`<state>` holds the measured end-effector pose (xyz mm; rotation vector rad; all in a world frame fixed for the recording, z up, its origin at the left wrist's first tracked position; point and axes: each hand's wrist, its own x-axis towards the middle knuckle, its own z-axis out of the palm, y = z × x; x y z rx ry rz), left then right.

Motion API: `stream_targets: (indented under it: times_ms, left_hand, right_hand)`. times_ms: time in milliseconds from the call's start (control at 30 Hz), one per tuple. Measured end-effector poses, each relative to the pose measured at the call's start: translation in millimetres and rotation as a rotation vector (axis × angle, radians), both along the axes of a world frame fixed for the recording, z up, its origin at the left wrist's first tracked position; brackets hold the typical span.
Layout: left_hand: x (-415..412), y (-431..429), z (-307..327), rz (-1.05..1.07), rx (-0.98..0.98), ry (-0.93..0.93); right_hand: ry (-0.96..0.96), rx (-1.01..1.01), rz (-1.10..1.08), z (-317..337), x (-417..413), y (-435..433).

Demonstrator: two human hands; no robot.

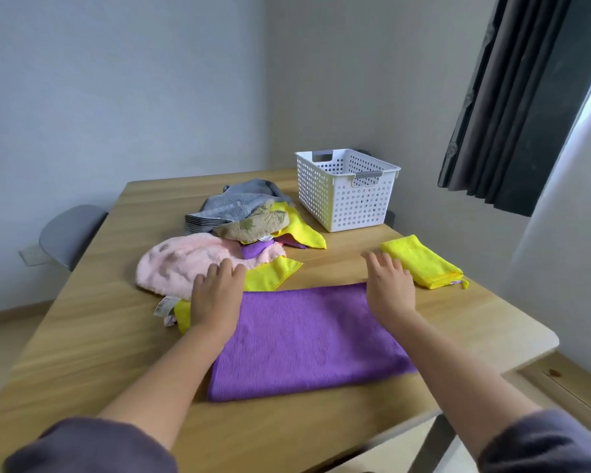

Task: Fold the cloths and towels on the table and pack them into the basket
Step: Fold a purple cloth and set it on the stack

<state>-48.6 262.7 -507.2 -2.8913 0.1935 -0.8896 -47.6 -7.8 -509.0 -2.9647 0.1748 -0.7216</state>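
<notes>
A purple cloth (pixel 307 339), folded into a rectangle, lies flat on the wooden table (pixel 93 336) in front of me. My left hand (pixel 215 295) rests flat at its far left corner, fingers straight. At the far right corner my right hand (pixel 389 285) lies flat too. A folded yellow cloth (pixel 423 264) sits just right of my right hand. The white perforated basket (pixel 345 189) stands at the back right, and nothing shows inside it. A heap of unfolded cloths lies behind my left hand: a pink towel (pixel 174 264), a grey towel (pixel 232 204), a patterned beige cloth (pixel 253 225) and yellow cloths (pixel 301 230).
A grey chair (pixel 69 233) stands at the table's left side. Dark curtains (pixel 512 97) hang at the right by a window. The table's right edge runs close to the folded yellow cloth.
</notes>
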Motion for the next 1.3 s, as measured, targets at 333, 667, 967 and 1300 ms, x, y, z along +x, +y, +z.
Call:
stream_targets:
  times_ms: [333,667,967,1300]
  left_hand:
    - [-39,-37,-39,-0.212,-0.146,0.614]
    - [-79,-50,-36,-0.122,-0.08,0.654]
    - [-84,-51,-12,-0.273,-0.053,0.262]
    - [-68,-47,-40,-0.273,-0.086,0.656]
  right_hand:
    - [0.494,0.011,0.245,-38,-45,38]
    - [0.49,-0.066,0.455,-33,-31,10]
    - [0.352,-0.132,0.39,-15,-47,-12]
    - [0.535,-0.025,0.332,-30,-49,-29]
